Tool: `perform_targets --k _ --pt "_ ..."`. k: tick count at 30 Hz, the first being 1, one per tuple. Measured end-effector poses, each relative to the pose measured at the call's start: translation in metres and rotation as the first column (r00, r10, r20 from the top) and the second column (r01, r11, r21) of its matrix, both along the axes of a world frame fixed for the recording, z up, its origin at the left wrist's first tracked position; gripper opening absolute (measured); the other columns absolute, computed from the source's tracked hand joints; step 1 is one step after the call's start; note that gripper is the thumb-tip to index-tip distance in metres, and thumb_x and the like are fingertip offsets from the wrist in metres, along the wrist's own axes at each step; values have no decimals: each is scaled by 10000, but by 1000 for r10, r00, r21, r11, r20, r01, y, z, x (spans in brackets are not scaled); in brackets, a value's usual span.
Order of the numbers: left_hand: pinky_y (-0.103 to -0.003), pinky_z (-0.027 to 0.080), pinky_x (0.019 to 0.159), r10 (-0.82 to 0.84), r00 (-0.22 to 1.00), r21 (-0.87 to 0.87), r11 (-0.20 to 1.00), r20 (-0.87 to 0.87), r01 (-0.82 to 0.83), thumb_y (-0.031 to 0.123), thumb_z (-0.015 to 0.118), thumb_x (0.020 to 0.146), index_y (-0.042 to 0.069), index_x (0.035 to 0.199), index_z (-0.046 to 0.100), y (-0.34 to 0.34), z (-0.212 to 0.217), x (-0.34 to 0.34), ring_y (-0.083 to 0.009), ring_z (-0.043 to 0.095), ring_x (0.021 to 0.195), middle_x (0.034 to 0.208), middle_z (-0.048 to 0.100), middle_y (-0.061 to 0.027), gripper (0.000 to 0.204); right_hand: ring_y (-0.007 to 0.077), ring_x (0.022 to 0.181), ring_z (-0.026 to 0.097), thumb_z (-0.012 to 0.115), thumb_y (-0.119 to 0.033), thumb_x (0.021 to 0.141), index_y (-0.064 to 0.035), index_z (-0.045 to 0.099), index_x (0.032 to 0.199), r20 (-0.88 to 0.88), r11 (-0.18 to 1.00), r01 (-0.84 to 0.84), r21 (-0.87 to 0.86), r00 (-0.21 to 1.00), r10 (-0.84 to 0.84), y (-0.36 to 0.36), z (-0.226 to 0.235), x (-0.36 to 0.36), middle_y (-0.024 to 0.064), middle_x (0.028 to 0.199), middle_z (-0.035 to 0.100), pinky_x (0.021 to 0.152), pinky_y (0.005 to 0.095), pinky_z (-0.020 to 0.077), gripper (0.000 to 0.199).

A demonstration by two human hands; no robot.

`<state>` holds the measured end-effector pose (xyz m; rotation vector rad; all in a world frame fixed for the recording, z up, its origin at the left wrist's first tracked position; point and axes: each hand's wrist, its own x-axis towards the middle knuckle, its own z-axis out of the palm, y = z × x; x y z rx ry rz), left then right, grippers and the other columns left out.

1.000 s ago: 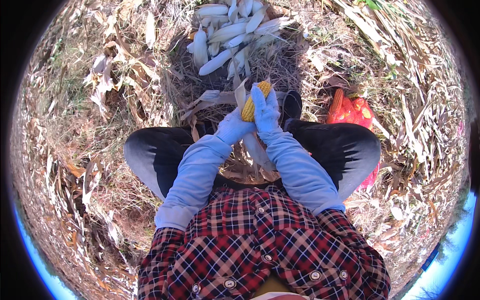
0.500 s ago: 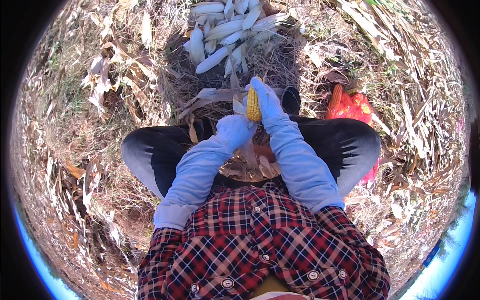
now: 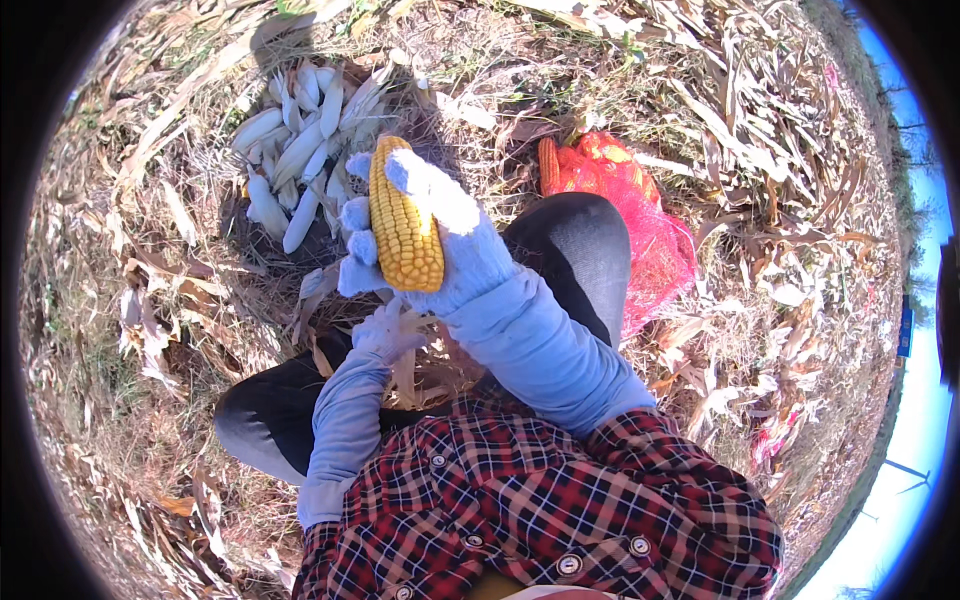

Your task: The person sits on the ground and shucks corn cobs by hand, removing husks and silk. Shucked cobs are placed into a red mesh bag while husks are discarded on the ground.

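A husked yellow ear of corn [image 3: 403,225] is raised in my right hand [image 3: 440,195], its thumb and fingers wrapped round the ear. Its kernels are bare, with no husk visible on it. Lower down, close below the right wrist, is my left hand [image 3: 382,332], with its fingers apart and no ear in it. Part of that hand is blurred. Both hands wear white knit gloves. Strips of dry husk [image 3: 405,372] lie between my crossed legs, near the left hand.
A pile of ears in pale husks [image 3: 300,150] lies on the dry grass at far left. Beyond my right knee [image 3: 585,245] a red mesh bag [image 3: 655,240] holds bare ears. Dry stalks and leaves [image 3: 740,150] cover the ground around.
My right hand has lifted the ear up and closer, and the left hand has come off it. The view has turned rightward, so the pile appears farther left.
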<state>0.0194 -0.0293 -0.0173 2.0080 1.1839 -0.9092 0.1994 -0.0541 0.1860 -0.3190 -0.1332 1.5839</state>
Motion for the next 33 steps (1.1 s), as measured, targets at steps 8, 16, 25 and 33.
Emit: perform_targets --k 8,16,25,33 --pt "-446 499 1043 202 921 127 958 332 -256 523 619 993 119 1443 594 17 -46 -25 -403 626 1259 1345 683 -186 606 259 827 703 610 -406 1043 -57 558 1321 132 735 677 38 726 -675 -182 -11 213 143 966 686 662 415 630 450" --pt "-388 536 962 5 998 200 980 60 -17 361 620 1039 62 1362 655 9 -55 -17 -329 689 1121 1246 729 -155 441 249 660 654 738 -369 971 -100 591 1102 665 157 846 -509 502 -553 -362 -236 272 103 818 635 595 451 608 334" --pt "-357 536 931 38 996 213 976 82 -54 315 624 1041 44 1345 662 3 -50 -25 -278 682 1074 1226 727 -135 409 205 732 678 769 -164 917 -33 546 1301 827 509 789 -343 511 -235 -277 -199 253 96 925 649 566 386 621 464" --pt "-329 536 904 8 995 193 981 104 -29 274 626 1043 28 1330 668 4 -55 -15 -233 676 1032 1208 725 -117 381 218 747 651 703 -321 990 -88 595 1087 535 -102 994 -31 -70 -842 -369 -212 308 67 914 650 704 403 626 275"
